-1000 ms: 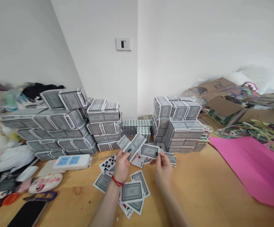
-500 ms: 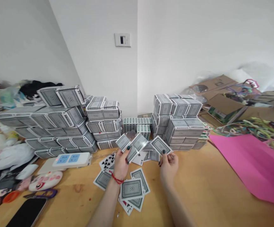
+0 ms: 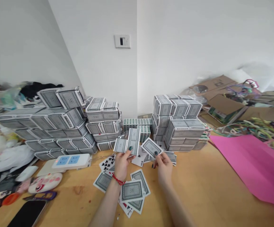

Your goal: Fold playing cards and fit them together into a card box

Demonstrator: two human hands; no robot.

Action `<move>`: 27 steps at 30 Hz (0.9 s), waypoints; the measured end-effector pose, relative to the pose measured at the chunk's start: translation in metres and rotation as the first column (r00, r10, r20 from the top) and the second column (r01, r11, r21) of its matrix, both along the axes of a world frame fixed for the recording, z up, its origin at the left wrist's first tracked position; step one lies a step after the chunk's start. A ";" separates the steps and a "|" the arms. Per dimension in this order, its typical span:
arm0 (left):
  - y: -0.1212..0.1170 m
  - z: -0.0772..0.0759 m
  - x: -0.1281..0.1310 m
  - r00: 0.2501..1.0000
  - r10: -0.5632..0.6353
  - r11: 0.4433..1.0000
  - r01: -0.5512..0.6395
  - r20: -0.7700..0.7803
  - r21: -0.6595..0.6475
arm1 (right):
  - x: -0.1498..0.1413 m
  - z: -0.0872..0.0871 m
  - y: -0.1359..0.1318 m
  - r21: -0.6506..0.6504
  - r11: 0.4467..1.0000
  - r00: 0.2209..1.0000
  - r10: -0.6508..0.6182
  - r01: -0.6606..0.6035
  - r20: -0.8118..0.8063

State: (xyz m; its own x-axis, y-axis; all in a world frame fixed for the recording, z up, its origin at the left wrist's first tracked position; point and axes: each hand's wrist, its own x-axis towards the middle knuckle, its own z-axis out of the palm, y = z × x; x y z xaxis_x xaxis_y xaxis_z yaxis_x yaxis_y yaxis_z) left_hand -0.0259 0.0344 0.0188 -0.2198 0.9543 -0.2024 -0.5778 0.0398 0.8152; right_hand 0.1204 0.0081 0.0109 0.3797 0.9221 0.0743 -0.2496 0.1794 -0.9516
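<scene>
My left hand [image 3: 122,164], with a red cord bracelet at the wrist, pinches playing cards [image 3: 134,141] that show their grey-green patterned backs. They fan upward past my thumb. My right hand [image 3: 163,167] is closed on a single playing card [image 3: 151,147], back side toward me and tilted left. Beneath and between the hands, a face-up ace [image 3: 139,159] and several other cards lie on the wooden table. A face-up clubs card [image 3: 107,162] rests left of my left hand. Nearer to me is a loose pile of cards [image 3: 131,190], mostly face down.
Bundled card blocks are stacked high at left [image 3: 63,118], centre-left [image 3: 103,123] and right [image 3: 185,129]. Small green-patterned packs [image 3: 137,122] stand between them. A power strip [image 3: 72,160], phone [image 3: 28,213] and utility knife [image 3: 42,195] lie left; a pink sheet [image 3: 252,167] lies right.
The cards in my left hand have turned more upright. My right hand has moved left with its card, nearer the left hand. More loose cards show behind the right hand.
</scene>
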 end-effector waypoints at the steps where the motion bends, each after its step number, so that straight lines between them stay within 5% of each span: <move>1: 0.000 0.001 0.000 1.000 0.002 1.000 -0.002 0.005 -0.008 | 0.000 -0.001 0.000 0.000 1.000 1.000 0.010 -0.010 0.012; 27: -0.001 -0.005 0.000 0.978 -0.095 0.995 0.087 -0.186 -0.052 | -0.001 0.000 0.001 -0.108 0.973 0.973 0.213 -0.202 0.094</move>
State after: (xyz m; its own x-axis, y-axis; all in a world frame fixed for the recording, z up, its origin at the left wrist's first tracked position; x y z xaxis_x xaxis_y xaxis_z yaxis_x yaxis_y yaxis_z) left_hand -0.0259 0.0333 0.0140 -0.1706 0.9634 -0.2069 -0.4064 0.1225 0.9055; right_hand 0.1196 0.0095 0.0112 0.1743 0.9846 0.0097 -0.1703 0.0399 -0.9846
